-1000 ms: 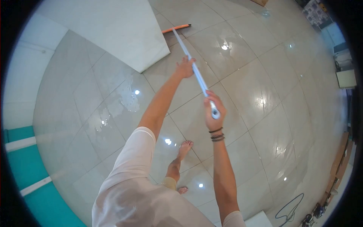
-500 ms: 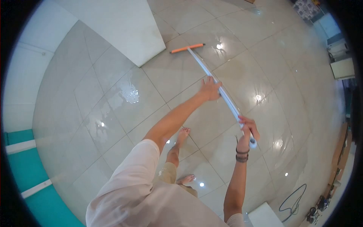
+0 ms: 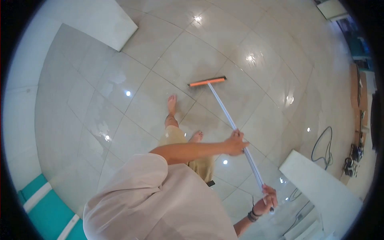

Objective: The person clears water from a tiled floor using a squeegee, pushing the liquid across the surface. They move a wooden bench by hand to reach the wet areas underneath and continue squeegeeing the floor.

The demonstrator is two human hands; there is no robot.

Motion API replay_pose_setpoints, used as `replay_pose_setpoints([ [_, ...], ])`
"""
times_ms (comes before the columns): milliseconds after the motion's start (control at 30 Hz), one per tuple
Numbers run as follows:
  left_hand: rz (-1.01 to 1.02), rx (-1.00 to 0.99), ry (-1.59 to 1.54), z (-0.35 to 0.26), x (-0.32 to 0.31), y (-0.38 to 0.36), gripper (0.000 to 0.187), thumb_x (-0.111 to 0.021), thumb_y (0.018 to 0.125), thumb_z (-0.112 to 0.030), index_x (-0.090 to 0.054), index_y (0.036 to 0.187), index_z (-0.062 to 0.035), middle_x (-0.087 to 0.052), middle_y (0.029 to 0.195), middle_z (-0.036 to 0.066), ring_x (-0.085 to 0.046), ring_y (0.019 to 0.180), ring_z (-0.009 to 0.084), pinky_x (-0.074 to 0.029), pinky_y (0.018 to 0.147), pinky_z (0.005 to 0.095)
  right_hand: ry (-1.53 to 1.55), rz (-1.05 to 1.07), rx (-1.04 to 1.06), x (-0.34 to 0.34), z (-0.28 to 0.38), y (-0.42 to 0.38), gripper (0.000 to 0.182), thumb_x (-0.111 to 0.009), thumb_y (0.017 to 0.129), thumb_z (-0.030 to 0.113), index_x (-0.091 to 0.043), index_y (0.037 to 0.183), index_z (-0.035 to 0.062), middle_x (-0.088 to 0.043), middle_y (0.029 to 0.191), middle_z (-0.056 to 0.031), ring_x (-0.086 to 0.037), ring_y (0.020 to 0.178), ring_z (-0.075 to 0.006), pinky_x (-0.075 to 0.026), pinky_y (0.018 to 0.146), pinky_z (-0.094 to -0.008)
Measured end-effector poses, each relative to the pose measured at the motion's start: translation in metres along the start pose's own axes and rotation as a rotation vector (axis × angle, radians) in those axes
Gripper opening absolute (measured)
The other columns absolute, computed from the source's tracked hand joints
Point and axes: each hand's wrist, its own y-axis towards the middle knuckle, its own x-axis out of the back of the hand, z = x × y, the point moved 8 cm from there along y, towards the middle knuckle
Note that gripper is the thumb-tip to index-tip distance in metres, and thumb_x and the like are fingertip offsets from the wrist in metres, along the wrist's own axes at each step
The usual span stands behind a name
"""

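A floor squeegee (image 3: 218,99) with a long pale pole and an orange head rests on wet tiles (image 3: 188,52) ahead of my feet. My left hand (image 3: 236,143) is wrapped round the middle of the pole. Near the pole's lower end in view, my right hand (image 3: 266,201) is closed on it, with dark bands on that wrist. The pole slants from the head down to the right.
A white block-like piece (image 3: 116,24) stands at the upper left, and another white panel (image 3: 320,184) at the lower right. A dark cable (image 3: 329,148) lies on the floor. Teal-and-white striped furniture (image 3: 44,200) sits at the lower left. Water patches glisten on the tiles.
Both hands have drawn the squeegee back toward my body, its head moving down in view. My left hand has come back in front of my body. The view has shifted across the floor.
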Motion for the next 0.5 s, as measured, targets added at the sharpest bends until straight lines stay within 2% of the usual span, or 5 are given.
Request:
replay_pose_setpoints([
  [167, 0.113, -0.222, -0.167, -0.115, -0.091, -0.012, 0.037, -0.052, 0.074, -0.03, -0.042, 0.106, -0.012, -0.038, 0.104, 0.029, -0.023, 0.11, 0.054, -0.024, 0.088, 0.0585, -0.165, -0.099, -0.026, 0.085, 0.058, -0.057, 0.02, -0.042, 0.065, 0.014, -0.033, 0.051, 0.0026, -0.049, 0.062, -0.0157, -0.054, 0.067, -0.0301, -0.045, 0.067, -0.0421],
  [333, 0.275, -0.426, -0.213, -0.185, -0.124, -0.017, 0.032, -0.051, 0.075, -0.026, -0.043, 0.101, -0.0102, -0.044, 0.099, 0.016, -0.042, 0.103, 0.0313, -0.018, 0.088, 0.0629, -0.319, -0.35, -0.034, 0.105, 0.105, -0.075, 0.024, -0.038, 0.074, 0.019, -0.034, 0.056, 0.0044, -0.041, 0.058, -0.0101, -0.05, 0.066, -0.0272, -0.042, 0.069, -0.039],
  [400, 0.119, -0.493, -0.262, -0.192, -0.108, -0.036, 0.031, -0.052, 0.074, -0.024, -0.043, 0.1, -0.0097, -0.044, 0.093, 0.013, -0.044, 0.097, 0.0289, -0.018, 0.089, 0.0617, -0.333, -0.447, -0.036, 0.113, 0.123, -0.079, 0.024, -0.041, 0.074, 0.021, -0.033, 0.057, 0.0062, -0.036, 0.055, -0.0052, -0.043, 0.058, -0.0184, -0.038, 0.066, -0.0332],
  [433, -0.019, -0.568, -0.302, -0.194, -0.084, -0.045, 0.031, -0.054, 0.073, -0.022, -0.044, 0.099, -0.0093, -0.044, 0.087, 0.011, -0.046, 0.091, 0.0265, -0.018, 0.09, 0.0606, -0.61, -0.394, 0.307, 0.074, 0.166, -0.068, 0.033, -0.041, 0.08, 0.03, -0.04, 0.057, 0.0069, -0.039, 0.052, -0.0058, -0.04, 0.047, -0.0172, -0.037, 0.047, -0.0312],
  [500, -0.118, -0.552, -0.295, -0.187, -0.037, -0.054, 0.03, -0.055, 0.072, -0.021, -0.043, 0.096, -0.0095, -0.043, 0.086, 0.01, -0.046, 0.088, 0.0258, -0.02, 0.091, 0.0579, -0.151, -0.328, 0.309, 0.064, 0.184, -0.048, 0.029, -0.042, 0.075, 0.025, -0.041, 0.054, 0.0052, -0.04, 0.052, -0.0077, -0.042, 0.047, -0.0195, -0.038, 0.047, -0.0307],
])
